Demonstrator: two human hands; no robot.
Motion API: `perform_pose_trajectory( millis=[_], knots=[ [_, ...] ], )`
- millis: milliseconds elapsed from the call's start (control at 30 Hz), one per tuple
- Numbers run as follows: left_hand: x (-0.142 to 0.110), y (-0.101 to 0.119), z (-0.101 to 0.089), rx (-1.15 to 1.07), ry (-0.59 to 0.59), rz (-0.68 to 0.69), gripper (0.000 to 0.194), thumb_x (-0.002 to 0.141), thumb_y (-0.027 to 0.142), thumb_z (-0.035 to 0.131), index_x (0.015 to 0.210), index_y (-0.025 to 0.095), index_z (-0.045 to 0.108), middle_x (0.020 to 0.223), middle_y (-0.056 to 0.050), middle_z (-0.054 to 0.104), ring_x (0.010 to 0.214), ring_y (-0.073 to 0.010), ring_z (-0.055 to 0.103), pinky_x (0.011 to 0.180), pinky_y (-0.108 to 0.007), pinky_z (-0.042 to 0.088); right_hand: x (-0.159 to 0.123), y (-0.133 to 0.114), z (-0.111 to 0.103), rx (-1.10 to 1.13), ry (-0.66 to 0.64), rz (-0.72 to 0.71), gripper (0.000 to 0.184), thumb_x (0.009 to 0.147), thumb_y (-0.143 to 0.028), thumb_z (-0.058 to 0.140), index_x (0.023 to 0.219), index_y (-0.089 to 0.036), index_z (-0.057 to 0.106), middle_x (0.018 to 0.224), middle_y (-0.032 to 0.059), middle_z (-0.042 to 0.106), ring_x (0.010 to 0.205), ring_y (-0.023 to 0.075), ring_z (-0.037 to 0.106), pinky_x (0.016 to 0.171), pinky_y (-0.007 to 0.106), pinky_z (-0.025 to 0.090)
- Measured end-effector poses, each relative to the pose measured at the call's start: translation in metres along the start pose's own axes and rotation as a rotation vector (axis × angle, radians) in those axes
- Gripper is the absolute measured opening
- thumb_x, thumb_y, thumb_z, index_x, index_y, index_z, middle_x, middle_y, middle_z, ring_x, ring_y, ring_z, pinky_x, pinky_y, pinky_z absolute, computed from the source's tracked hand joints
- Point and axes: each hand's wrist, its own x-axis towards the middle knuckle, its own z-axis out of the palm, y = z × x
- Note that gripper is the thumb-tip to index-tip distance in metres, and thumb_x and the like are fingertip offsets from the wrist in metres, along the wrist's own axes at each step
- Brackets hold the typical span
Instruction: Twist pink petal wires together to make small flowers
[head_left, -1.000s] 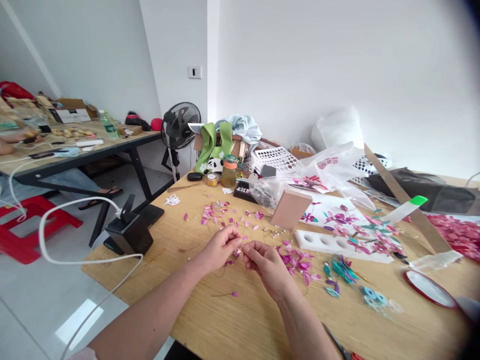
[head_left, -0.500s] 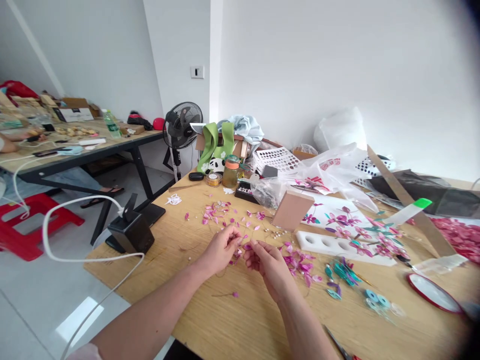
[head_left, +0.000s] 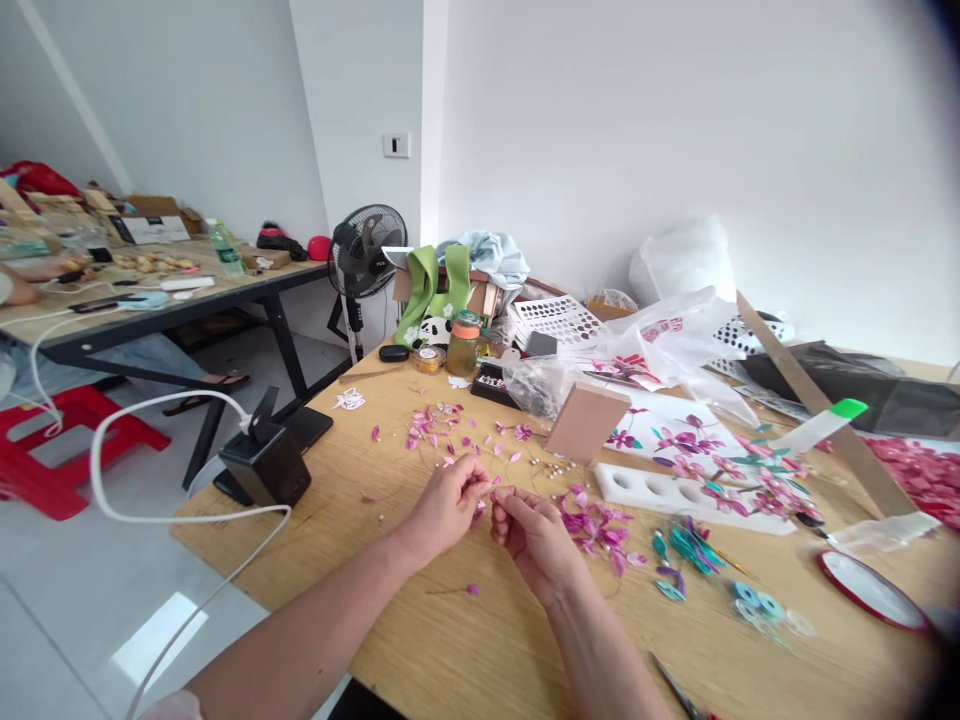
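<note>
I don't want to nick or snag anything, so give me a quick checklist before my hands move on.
1. Bare left hand, thumb and finger pinched: ok.
2. Bare right hand, fingertips pinched close to the left's: ok.
3. What the fingertips hold: cannot tell, too small.
4. Metal scissors with red handle well clear of the right forearm: not ok, they lie close beside it.
5. Thick white cable off the left forearm: ok, apart in this view.
6. Wooden tabletop between the forearms clear: not ok, a magenta bud on a thin stem lies there.
</note>
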Motion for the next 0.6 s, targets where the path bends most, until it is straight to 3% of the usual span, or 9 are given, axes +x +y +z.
perform_pose_trajectory(
  millis=[267,467,600],
  knots=[
    [0.0043,0.0006,-0.0024,-0.096,0.034,-0.044,0.008,0.082,0.022,0.046,0.075,0.019,0.047,0.065,0.004,0.047,0.059,-0.0112,0.045,0.056,-0.022,0.036,-0.0008,-0.0039,-0.0026,-0.123,-0.017,-0.08,0.031,0.061,-0.04,0.078,0.071,-0.014,0.064,0.064,0.0015,0.062,0.053,0.0097,0.052,0.05,0.022,0.04],
    [0.0046,0.0002,-0.0018,-0.127,-0.012,-0.07,0.006,0.082,0.021,0.046,0.076,0.018,0.047,0.067,0.003,0.049,0.061,-0.0117,0.047,0.059,-0.023,0.038,-0.0015,-0.0025,-0.002,-0.237,-0.03,-0.128,0.028,0.062,-0.037,0.076,0.064,-0.014,0.062,0.058,0.0001,0.059,0.052,0.0091,0.048,0.051,0.022,0.036],
    [0.0009,-0.0001,-0.0002,-0.036,-0.025,-0.024,0.008,0.082,0.018,0.044,0.076,0.019,0.047,0.065,0.004,0.049,0.06,-0.0113,0.047,0.058,-0.022,0.037,0.0001,0.0013,-0.0026,-0.273,0.004,-0.137,0.026,0.062,-0.037,0.073,0.059,-0.015,0.059,0.052,-0.0017,0.054,0.048,0.0087,0.044,0.048,0.022,0.033]
  ],
)
